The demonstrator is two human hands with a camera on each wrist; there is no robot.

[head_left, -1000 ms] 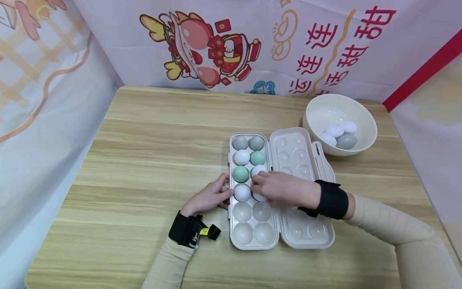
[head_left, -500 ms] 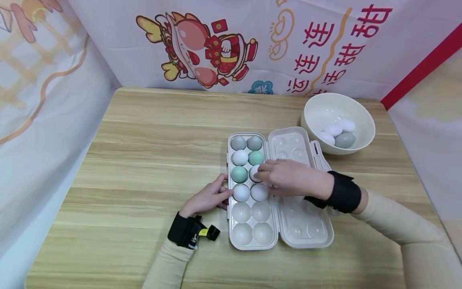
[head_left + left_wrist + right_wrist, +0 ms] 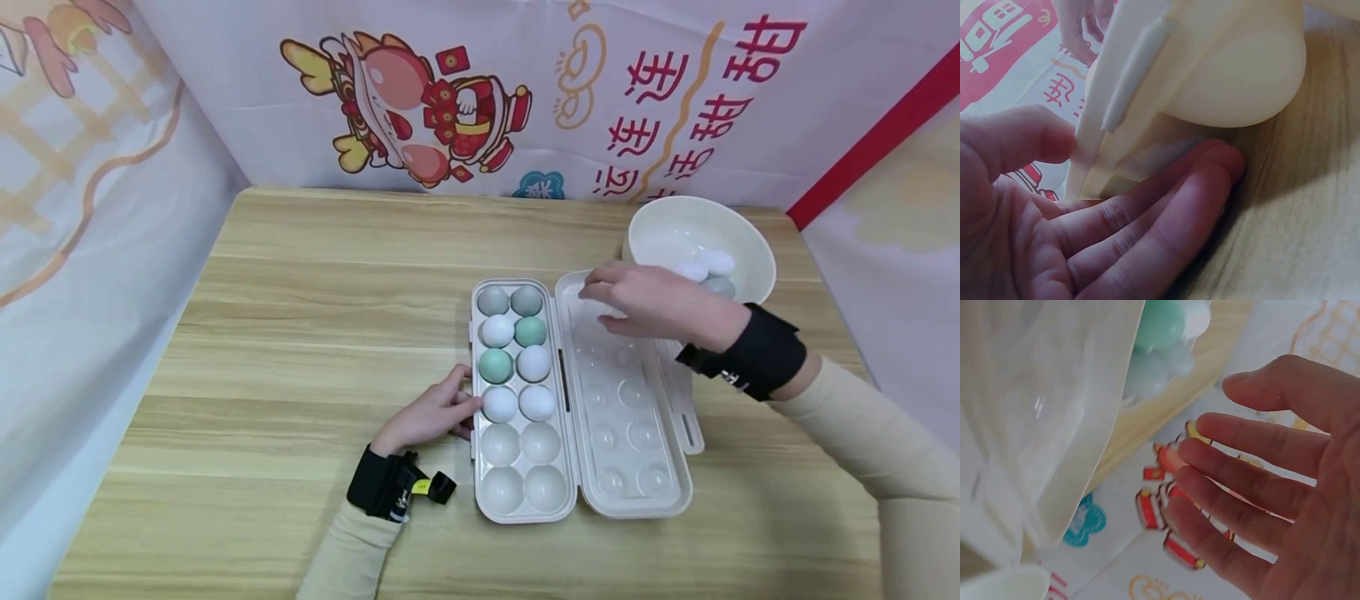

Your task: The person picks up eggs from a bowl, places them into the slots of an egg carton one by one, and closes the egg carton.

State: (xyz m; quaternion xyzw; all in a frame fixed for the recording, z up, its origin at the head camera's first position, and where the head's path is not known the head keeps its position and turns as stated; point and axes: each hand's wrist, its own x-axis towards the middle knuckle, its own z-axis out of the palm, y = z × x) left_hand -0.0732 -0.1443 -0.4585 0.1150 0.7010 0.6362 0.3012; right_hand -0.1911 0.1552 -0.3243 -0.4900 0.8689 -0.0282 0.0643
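Observation:
An open cream egg carton (image 3: 475,454) lies on the wooden table, its lid (image 3: 637,417) flat to the right. Several white, grey and green eggs fill the far four rows; the nearest is a white egg (image 3: 537,402). The two near rows are bare. My left hand (image 3: 456,404) rests on the table against the carton's left side (image 3: 1197,81), fingers (image 3: 1147,219) straight and thumb on the rim. My right hand (image 3: 609,297) hovers over the lid's far end near a white bowl (image 3: 660,229), fingers (image 3: 1254,481) spread, holding nothing.
The bowl at the back right holds white eggs (image 3: 705,265) and a grey egg (image 3: 722,286). Printed banners wall the table at the back and on both sides. Bare wood spreads left of the carton (image 3: 315,333).
My right hand let go of the white egg in the fourth row's right cup and moved up and right, over the lid toward the bowl. The left hand stayed put.

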